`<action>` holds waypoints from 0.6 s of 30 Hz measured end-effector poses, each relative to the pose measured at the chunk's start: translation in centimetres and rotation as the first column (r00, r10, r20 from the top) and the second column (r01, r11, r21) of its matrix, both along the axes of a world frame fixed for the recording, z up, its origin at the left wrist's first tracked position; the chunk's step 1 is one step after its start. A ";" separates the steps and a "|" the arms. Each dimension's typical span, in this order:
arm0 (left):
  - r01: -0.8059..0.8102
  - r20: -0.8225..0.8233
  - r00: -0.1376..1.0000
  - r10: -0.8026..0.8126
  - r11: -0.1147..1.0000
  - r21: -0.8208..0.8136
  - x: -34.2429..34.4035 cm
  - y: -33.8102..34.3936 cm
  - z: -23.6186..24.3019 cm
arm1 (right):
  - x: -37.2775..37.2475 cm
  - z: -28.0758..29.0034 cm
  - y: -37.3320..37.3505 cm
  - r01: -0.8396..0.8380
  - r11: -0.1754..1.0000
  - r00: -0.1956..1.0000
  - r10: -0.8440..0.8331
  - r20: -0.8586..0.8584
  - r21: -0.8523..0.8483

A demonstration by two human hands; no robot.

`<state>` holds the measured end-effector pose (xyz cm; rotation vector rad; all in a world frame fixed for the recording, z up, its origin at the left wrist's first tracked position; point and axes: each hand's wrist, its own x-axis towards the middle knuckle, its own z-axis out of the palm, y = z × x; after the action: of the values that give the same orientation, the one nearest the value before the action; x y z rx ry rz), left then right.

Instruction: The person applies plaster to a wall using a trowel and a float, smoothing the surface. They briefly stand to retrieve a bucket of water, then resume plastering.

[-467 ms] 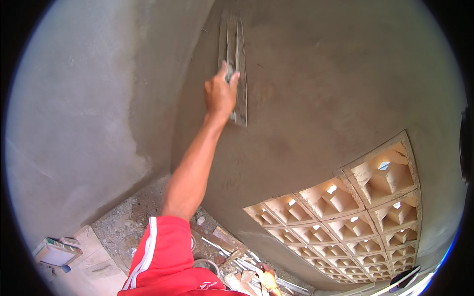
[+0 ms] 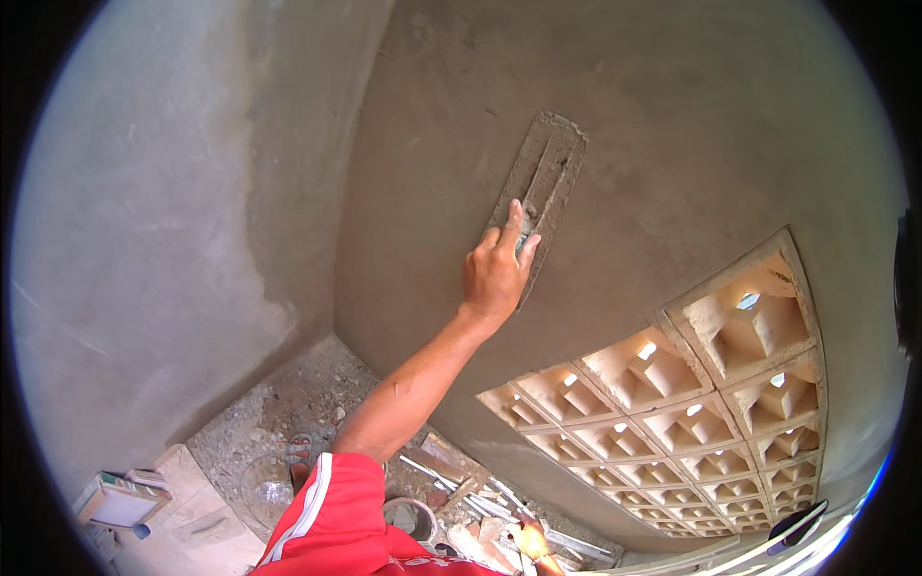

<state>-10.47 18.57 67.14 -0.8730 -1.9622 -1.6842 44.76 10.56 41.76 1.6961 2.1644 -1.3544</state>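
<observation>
My left hand (image 2: 494, 280) is closed round the handle of a long, narrow plastering float (image 2: 550, 168), its index finger stretched along the handle. The float is smeared with grey mortar and lies against the damp brown-grey plastered wall (image 2: 672, 125), tilted with its top to the right. My bare left forearm comes out of a red sleeve with a white stripe. Low in the picture my right hand (image 2: 530, 540) hangs over the rubble, small and partly shaded. Whether it holds anything does not show.
A block screen (image 2: 715, 403) with square openings is set in the wall at right. A grey side wall (image 2: 144, 192) meets it at left. Below are a bucket (image 2: 421, 523), rubble (image 2: 279, 398), wood scraps, a sandalled foot (image 2: 300, 451) and a framed box (image 2: 120, 504).
My left hand has brought the float down and to the right across the wall, and its top now leans rightward. More of the bucket and a foot have come into view.
</observation>
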 end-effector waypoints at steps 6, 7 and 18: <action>-0.084 -0.034 0.996 0.086 0.995 0.048 -6.7 -1.8 6.8 | 0.7 -0.4 -0.2 0.036 0.999 0.999 -0.035 0.027 -0.038; -0.105 0.026 0.994 0.102 0.987 0.119 -7.1 -1.8 7.2 | 0.8 0.1 -0.4 0.042 0.999 0.999 -0.041 0.035 -0.032; -0.080 0.176 0.983 0.058 0.990 0.120 -9.4 -3.4 4.9 | -0.5 2.2 -1.9 0.090 0.995 0.994 -0.087 0.064 -0.042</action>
<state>-19.87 15.18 72.03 -0.6245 -1.9454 -1.8750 44.25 8.65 43.98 1.8129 2.0334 -1.3406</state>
